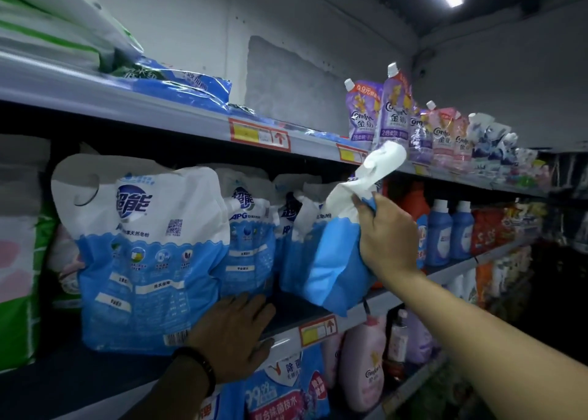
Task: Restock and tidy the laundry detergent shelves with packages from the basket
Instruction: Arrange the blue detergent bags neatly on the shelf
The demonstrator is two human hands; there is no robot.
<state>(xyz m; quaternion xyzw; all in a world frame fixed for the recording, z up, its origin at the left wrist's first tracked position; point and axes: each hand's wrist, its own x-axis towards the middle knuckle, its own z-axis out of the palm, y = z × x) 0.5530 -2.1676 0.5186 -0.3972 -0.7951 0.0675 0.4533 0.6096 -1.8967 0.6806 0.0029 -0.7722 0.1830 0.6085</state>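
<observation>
Right hand (386,233): my fingers are curled tight round the gathered neck of a blue-and-white detergent bag (334,260).
Held bag: tilted, its white top flopping up and to the right, its bottom at the front edge of the middle shelf (378,302), just right of the matching bags (251,228).
Left hand (234,340): fingers straight, gripping nothing, lying at the shelf's front edge and touching the lower corner of the large front bag (143,254).
Top shelf: purple and pink softener pouches (394,117) stand upright.
Right of held bag: blue bottles (439,232).

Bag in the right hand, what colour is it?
The bag is white on top, blue below; head view.
</observation>
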